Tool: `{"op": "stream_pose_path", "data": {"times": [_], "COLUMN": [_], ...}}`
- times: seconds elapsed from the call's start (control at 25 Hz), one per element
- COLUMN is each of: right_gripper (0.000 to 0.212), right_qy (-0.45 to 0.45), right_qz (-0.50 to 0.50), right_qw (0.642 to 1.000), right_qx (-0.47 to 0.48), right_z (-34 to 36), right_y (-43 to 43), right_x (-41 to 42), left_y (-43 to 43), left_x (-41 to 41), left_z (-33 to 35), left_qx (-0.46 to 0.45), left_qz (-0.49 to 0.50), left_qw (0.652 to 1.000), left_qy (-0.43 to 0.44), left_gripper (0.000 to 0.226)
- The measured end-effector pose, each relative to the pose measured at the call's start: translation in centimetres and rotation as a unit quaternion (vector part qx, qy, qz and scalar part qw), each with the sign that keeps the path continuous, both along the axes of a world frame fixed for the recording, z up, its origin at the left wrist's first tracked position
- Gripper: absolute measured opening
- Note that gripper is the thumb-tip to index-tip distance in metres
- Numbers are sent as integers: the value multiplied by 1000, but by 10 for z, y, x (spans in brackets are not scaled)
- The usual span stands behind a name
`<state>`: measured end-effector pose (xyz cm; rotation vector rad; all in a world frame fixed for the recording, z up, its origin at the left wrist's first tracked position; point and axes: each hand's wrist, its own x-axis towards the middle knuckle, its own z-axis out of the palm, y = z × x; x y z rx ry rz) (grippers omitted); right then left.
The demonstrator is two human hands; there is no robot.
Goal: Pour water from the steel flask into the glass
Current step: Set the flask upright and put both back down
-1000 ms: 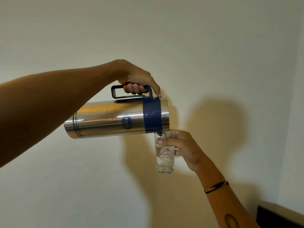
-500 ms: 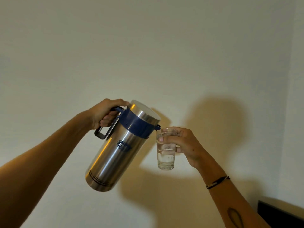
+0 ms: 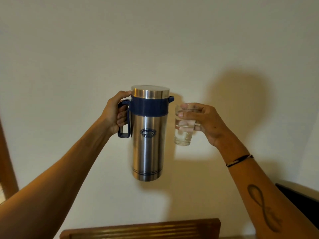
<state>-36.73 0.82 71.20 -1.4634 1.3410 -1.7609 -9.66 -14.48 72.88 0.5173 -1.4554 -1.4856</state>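
A steel flask (image 3: 148, 145) with a blue collar, blue handle and steel lid hangs upright in the air before a pale wall. My left hand (image 3: 115, 114) grips its handle on the left side, thumb near the lid. To the flask's right, my right hand (image 3: 203, 123) holds a clear glass (image 3: 183, 133) upright, with water filling more than half of it. The flask's small blue spout points toward the glass, a short gap apart from its rim. No water is flowing.
A wooden chair back or board (image 3: 143, 228) runs along the bottom edge. A wooden frame (image 3: 6, 169) stands at the far left. A dark object (image 3: 300, 195) sits at the lower right behind my forearm.
The flask swung from lying horizontal over the glass back to upright, and its spout left the rim. My left arm dropped lower. The glass stayed about where it was.
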Motion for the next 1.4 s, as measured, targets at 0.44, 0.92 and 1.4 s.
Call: {"op": "stream_pose_path", "data": {"times": [0.44, 0.92, 1.4], "right_gripper": [69, 69, 77], "right_qy": [33, 12, 89], "right_qz": [-48, -108, -102], "right_qw": [991, 910, 868], "right_qx": [123, 399, 477], "right_z": [-236, -740, -894], "right_y": [-8, 51, 94], "right_x": [-2, 57, 83], "left_y": [-6, 69, 96], "left_x": [3, 48, 65], "left_z": [-241, -733, -841], "left_qx": [96, 325, 430], "left_qz": [150, 245, 347], "left_qw": [984, 893, 825], "left_qy": [-14, -193, -121], "left_gripper": [30, 58, 41]}}
